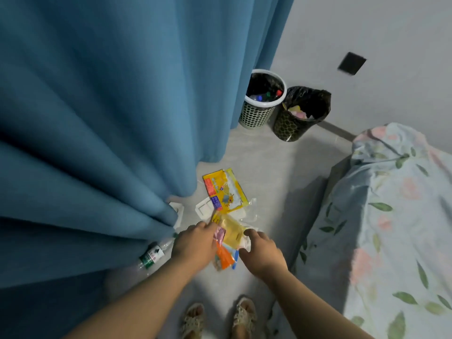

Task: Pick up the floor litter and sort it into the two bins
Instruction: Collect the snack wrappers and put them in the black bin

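Observation:
My left hand (194,243) holds a bunch of wrappers (226,243), pink, yellow and orange. My right hand (260,252) pinches the same bunch from the right side at a white crumpled piece. On the floor just beyond lie a large yellow wrapper (223,189) and white plastic trays (204,207). A clear plastic bottle with a green label (152,256) lies at the curtain's foot, left of my left wrist. Far ahead stand a white perforated bin (259,113) holding bottles and a black-bagged bin (293,123) holding paper scraps.
A blue curtain (110,118) fills the left side and reaches the floor. A bed with a floral cover (391,228) lines the right. A strip of grey floor (269,172) runs between them toward the bins. My sandalled feet (217,316) are at the bottom.

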{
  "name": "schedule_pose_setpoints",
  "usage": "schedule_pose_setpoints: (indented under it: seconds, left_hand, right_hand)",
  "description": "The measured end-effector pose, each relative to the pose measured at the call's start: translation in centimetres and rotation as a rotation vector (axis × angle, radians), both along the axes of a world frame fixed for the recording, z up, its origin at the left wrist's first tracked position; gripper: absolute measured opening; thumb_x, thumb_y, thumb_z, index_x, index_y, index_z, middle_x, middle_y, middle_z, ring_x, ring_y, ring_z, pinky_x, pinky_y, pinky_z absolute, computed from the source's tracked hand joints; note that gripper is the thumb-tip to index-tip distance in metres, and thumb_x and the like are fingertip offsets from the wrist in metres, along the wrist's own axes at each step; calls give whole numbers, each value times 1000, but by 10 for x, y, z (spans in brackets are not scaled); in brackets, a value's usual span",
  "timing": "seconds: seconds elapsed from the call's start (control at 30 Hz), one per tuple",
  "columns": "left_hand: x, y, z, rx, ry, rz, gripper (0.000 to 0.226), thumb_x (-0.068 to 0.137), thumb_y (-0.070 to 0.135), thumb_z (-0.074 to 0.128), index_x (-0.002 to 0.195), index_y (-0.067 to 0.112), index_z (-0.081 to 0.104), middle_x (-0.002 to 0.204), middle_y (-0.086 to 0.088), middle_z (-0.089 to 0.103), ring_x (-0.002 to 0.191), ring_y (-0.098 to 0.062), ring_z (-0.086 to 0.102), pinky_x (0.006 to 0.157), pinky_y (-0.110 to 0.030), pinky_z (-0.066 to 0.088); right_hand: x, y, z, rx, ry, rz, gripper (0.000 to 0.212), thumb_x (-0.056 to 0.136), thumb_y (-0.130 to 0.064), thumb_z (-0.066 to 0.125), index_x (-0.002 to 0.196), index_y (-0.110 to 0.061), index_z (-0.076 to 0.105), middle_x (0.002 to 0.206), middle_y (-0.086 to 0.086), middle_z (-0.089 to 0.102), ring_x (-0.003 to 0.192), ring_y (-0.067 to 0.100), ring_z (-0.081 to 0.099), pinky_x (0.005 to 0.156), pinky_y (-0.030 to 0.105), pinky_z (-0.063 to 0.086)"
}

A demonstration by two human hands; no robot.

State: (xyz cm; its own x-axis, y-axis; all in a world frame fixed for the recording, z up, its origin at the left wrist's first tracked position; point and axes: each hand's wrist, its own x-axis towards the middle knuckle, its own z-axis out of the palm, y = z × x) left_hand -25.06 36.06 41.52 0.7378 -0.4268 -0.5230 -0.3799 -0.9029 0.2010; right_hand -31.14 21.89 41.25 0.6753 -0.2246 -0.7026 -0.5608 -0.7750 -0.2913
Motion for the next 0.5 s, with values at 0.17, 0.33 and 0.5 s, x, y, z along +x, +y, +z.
schedule_pose_setpoints:
  seconds: [0.17,0.33,0.5]
  left_hand:
    - [-19,32,-42,20,24,10,35,97,27,37,131,22,41,129,-4,51,115,-25,53,87,-33,45]
    - [-28,33,-133,54,45,7,36,96,25,38,132,21,42,131,-3,50,116,-24,52,88,-34,47]
    - [-31,18,-239,65,53,-14,37,96,26,39,133,24,42,131,-3,49,119,-24,50,90,-34,45]
  right_hand:
    - [-26,27,-52,16,25,-16,51,91,-38,47,139,-29,33,143,2,41,125,25,46,100,39,44]
    - [-43,35,-149,54,46,-48,50,90,-37,47,138,-28,34,141,2,43,119,25,50,98,42,47]
    - [-58,27,-259,56,58,-108,48,92,-35,48,137,-26,36,142,3,43,119,26,50,98,40,48]
